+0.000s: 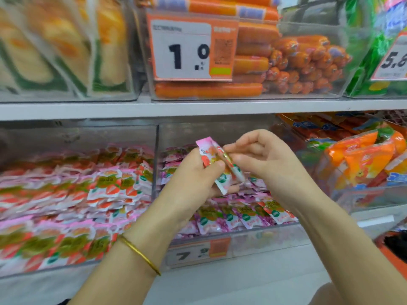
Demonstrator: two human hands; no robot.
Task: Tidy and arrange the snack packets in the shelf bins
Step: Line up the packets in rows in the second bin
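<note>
My left hand [193, 172] grips a small stack of pink-and-white snack packets [212, 155] above the middle clear bin [242, 236]. My right hand [259, 155] pinches the stack's right edge with thumb and fingers. The held packets stand tilted, one end up. Below the hands the middle bin holds several rows of the same pink packets [246, 213]. The left clear bin [83, 137] is filled with similar pink, red and green packets [72, 201] lying in overlapping rows.
A price tag reading 7.9 [198, 253] hangs on the middle bin's front. The bin at right holds orange packs [361, 159]. On the shelf above stand bins of orange sausages [248, 62], a 1.0 tag [189, 49] and bread packs [55, 47].
</note>
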